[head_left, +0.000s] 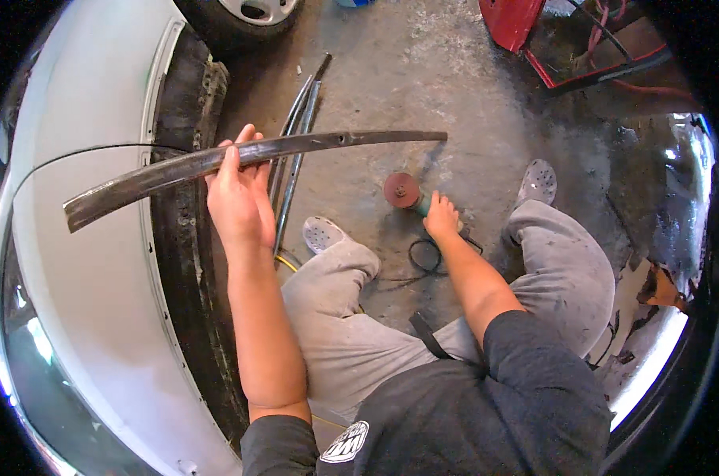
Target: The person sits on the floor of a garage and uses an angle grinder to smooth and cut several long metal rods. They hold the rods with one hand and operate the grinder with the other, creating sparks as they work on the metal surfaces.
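Observation:
My left hand [242,190] is closed around a long, slightly curved metal strip [296,144], holding it up beside the car's side. The strip is dark and worn, with a small hole right of its middle. Low near the floor, my right hand [441,216] grips the body of an angle grinder [423,205]. Its reddish-brown round disc [401,190] faces upward. A dark cord [425,254] loops on the floor beside the grinder.
A light-coloured car [97,238] with its dark lower sill [189,198] exposed runs along my left. More long metal strips [296,151] lie on the concrete floor [391,87]. A wheel [256,16] stands at the far left, a red metal frame [518,32] at the far right.

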### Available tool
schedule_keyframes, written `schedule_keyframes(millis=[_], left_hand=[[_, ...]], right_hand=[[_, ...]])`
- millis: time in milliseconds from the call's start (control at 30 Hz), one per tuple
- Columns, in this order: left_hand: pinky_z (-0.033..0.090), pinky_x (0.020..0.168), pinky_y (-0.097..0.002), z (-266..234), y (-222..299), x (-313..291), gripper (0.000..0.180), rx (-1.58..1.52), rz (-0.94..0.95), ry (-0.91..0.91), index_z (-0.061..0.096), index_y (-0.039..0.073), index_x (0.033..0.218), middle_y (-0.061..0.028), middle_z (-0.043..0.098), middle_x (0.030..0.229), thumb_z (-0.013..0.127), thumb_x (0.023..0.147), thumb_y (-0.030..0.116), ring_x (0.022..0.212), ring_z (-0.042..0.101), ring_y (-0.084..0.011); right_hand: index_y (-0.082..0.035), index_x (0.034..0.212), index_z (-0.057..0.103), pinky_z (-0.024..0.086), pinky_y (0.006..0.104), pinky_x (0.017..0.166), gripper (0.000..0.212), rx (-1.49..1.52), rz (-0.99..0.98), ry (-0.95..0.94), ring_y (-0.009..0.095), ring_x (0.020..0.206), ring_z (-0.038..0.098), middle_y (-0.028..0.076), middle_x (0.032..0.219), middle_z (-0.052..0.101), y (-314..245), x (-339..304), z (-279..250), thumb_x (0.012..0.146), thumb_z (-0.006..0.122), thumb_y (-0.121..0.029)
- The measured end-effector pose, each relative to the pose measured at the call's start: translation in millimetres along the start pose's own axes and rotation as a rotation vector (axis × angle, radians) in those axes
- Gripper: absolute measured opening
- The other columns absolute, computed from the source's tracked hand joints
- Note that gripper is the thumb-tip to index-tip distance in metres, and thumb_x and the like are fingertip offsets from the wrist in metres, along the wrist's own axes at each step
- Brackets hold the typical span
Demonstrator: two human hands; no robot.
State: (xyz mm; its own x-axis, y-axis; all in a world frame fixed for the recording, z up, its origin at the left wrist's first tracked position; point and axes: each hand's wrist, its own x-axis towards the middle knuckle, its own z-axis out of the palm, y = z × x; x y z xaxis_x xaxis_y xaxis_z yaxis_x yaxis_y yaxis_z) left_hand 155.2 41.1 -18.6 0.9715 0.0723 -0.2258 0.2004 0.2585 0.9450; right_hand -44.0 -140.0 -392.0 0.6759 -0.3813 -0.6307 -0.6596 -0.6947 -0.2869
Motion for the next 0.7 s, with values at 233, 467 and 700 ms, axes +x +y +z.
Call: schedule_keyframes(millis=[233, 467, 700], left_hand=[[0.048, 0.112, -0.0474, -3, 0, 4, 0.021, -0.009, 0.133, 0.0, 0.045, 0.004, 0.129, -0.021, 0.059, 0.134, 0.05, 0.111, 0.013, 0.126, 0.059, -0.0314], [0.045, 0.112, -0.0394, -3, 10, -16, 0.017, -0.062, 0.333, -0.241, 0.053, 0.003, 0.126, -0.0134, 0.064, 0.123, 0.05, 0.11, 0.009, 0.123, 0.06, -0.0239], [0.044, 0.075, -0.0283, 32, -19, -55, 0.026, 0.031, 0.568, -0.375, 0.053, 0.011, 0.106, 0.0012, 0.054, 0.091, 0.074, 0.09, 0.009, 0.084, 0.054, -0.0104]], right_hand=[[-0.003, 0.138, 0.049, 0.05, 0.0536, 0.098, 0.069, 0.162, -0.01, -0.102, 0.038, 0.119, 0.061, 0.02, 0.128, 0.062, 13, -11, 0, 0.083, 0.081, -0.027], [0.001, 0.118, 0.055, 0.058, 0.048, 0.076, 0.055, 1.155, 0.189, -0.337, 0.028, 0.085, 0.069, 0.014, 0.096, 0.067, 22, -89, -69, 0.084, 0.082, -0.033], [-0.003, 0.118, 0.06, 0.062, 0.0427, 0.072, 0.047, 1.63, -0.248, -0.366, 0.023, 0.086, 0.071, 0.011, 0.101, 0.07, -5, -171, -228, 0.095, 0.075, -0.041]])
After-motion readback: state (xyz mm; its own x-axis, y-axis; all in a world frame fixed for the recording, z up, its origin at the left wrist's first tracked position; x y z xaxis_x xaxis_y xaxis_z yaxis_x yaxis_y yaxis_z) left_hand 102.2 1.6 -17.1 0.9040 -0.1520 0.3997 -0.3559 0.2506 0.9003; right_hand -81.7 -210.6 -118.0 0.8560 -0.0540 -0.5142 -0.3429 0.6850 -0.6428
